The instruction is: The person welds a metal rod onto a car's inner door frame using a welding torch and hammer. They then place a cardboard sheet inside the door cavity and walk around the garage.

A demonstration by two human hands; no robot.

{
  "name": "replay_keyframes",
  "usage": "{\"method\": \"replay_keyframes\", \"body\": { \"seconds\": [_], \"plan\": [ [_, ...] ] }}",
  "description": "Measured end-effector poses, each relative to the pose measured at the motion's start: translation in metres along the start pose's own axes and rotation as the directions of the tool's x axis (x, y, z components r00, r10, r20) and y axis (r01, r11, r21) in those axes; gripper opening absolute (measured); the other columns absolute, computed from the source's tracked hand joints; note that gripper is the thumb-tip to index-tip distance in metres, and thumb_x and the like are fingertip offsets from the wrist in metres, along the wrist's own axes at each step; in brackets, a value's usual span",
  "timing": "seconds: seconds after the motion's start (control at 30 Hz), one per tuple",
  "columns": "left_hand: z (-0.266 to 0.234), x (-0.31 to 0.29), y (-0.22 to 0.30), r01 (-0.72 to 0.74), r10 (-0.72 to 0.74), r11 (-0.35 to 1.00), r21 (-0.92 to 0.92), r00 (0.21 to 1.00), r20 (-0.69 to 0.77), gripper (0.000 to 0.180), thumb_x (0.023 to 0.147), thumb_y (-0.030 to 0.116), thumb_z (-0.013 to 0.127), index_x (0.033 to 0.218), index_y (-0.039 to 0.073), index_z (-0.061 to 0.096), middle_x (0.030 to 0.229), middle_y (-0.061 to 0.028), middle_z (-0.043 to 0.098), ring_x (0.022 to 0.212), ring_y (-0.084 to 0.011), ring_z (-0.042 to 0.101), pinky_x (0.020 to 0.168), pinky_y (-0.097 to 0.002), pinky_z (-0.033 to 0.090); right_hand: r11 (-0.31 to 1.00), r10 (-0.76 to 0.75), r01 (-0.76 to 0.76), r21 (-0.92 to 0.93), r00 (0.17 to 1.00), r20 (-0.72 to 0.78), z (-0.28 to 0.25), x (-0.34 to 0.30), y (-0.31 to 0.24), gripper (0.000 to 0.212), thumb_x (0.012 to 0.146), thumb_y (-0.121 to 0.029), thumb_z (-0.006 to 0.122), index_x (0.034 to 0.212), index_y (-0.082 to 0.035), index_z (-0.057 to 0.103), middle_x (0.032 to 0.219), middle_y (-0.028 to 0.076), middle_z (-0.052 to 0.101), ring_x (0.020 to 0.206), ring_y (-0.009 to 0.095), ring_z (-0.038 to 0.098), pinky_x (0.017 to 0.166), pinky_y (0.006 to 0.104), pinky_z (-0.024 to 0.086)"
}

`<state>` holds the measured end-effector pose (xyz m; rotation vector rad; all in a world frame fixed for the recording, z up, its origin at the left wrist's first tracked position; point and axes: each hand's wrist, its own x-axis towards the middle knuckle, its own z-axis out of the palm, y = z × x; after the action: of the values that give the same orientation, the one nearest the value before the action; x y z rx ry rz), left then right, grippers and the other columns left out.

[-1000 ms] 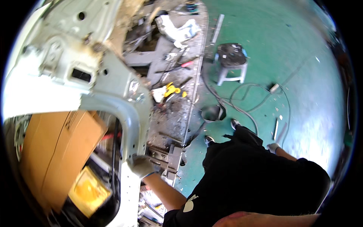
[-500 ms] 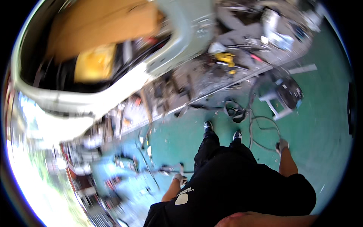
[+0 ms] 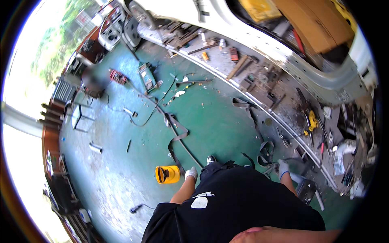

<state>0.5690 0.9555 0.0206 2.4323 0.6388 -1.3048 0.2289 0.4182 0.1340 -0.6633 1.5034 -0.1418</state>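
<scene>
My left hand (image 3: pixel 191 173), in a pale grey glove, hangs low beside my body. Just left of it is a yellow tub-like object (image 3: pixel 172 174) with a dark opening; I see a small gap between them. A dark flat strap (image 3: pixel 173 150) winds across the floor near that hand. My right hand (image 3: pixel 283 167), also gloved, is down on the other side. It is nearest to a looped dark strap (image 3: pixel 265 150) and a grey stool (image 3: pixel 298 178) with a black thing (image 3: pixel 306 191) on it. The fingers of both hands are too small to read.
A pale vehicle body (image 3: pixel 283 56) holds a cardboard sheet (image 3: pixel 314 24). Under it, a metal-edged platform (image 3: pixel 227 73) carries scattered tools, among them a yellow power tool (image 3: pixel 311 122). On the green floor are a red machine (image 3: pixel 118 76), a teal frame (image 3: pixel 146 77), cables and a small stand (image 3: pixel 77 116).
My view has swung left, so the vehicle and platform now lie farther right and more of the floor shows. The yellow tub-like object has come into sight. Both hands stay low at my sides.
</scene>
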Motion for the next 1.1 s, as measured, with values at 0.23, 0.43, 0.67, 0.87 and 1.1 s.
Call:
{"method": "replay_keyframes", "body": {
  "seconds": [0.23, 0.43, 0.67, 0.87, 1.1],
  "plan": [
    [-0.069, -0.029, 0.028, 0.053, -0.020, 0.712, -0.700, 0.998, 0.055, 0.049, 0.093, 0.044, 0.056, 0.098, -0.001, 0.075, 0.092, -0.0155, 0.073, 0.080, -0.0298, 0.070, 0.075, -0.0412, 0.053, 0.965, -0.123, 0.122, -0.230, 0.992, 0.013, 0.097, -0.031, -0.052, 0.012, 0.099, -0.021, 0.059, 0.104, -0.010, 0.059, 0.077, 0.008, 0.064, 0.054, 0.019, 0.061, 0.042, 0.0348, 0.046],
    [-0.171, 0.005, -0.040, 0.132, -0.273, 0.381, -0.915, 0.962, 0.025, 0.035, 0.095, 0.039, 0.060, 0.094, 0.005, 0.066, 0.074, -0.0073, 0.063, 0.058, -0.0246, 0.059, 0.055, -0.0393, 0.047, 0.833, -0.093, 0.088, -0.545, 0.995, 0.020, 0.179, -0.048, 0.004, 0.016, 0.098, -0.024, 0.060, 0.104, -0.010, 0.065, 0.078, 0.008, 0.067, 0.058, 0.021, 0.064, 0.050, 0.0411, 0.050],
    [-0.217, -0.022, 0.004, -0.059, -0.236, 0.101, -0.993, 0.968, -0.081, 0.027, 0.099, 0.035, 0.063, 0.090, 0.009, 0.062, 0.070, -0.0009, 0.059, 0.061, -0.0172, 0.060, 0.053, -0.0323, 0.046, 0.149, -0.121, 0.141, -0.979, 0.985, 0.123, 0.206, -0.044, -0.013, 0.044, 0.094, -0.041, 0.060, 0.111, -0.004, 0.076, 0.106, 0.019, 0.075, 0.099, 0.036, 0.071, 0.087, 0.0434, 0.053],
    [-0.474, -0.253, 0.175, -0.972, 0.306, -0.118, -0.203, 0.159, -0.939, 0.045, 0.102, 0.023, 0.060, 0.133, -0.009, 0.061, 0.130, -0.0226, 0.066, 0.121, -0.0328, 0.064, 0.107, -0.0436, 0.049, 0.090, 0.083, 0.292, -0.952, 0.950, 0.300, 0.285, 0.032, -0.094, 0.023, 0.095, -0.025, 0.058, 0.088, -0.005, 0.068, 0.072, 0.012, 0.064, 0.059, 0.029, 0.063, 0.055, 0.0426, 0.047],
    [-0.600, -0.410, 0.212, -0.368, 0.321, -0.018, 0.930, -0.883, -0.343, 0.052, 0.099, 0.023, 0.065, 0.137, -0.011, 0.057, 0.134, -0.0264, 0.063, 0.126, -0.0384, 0.062, 0.110, -0.0468, 0.048, 0.603, 0.212, 0.139, -0.786, 0.921, 0.326, 0.547, 0.094, -0.197, 0.007, 0.095, -0.014, 0.057, 0.100, -0.009, 0.056, 0.071, 0.006, 0.057, 0.051, 0.017, 0.053, 0.043, 0.0319, 0.040]
  ]
}}
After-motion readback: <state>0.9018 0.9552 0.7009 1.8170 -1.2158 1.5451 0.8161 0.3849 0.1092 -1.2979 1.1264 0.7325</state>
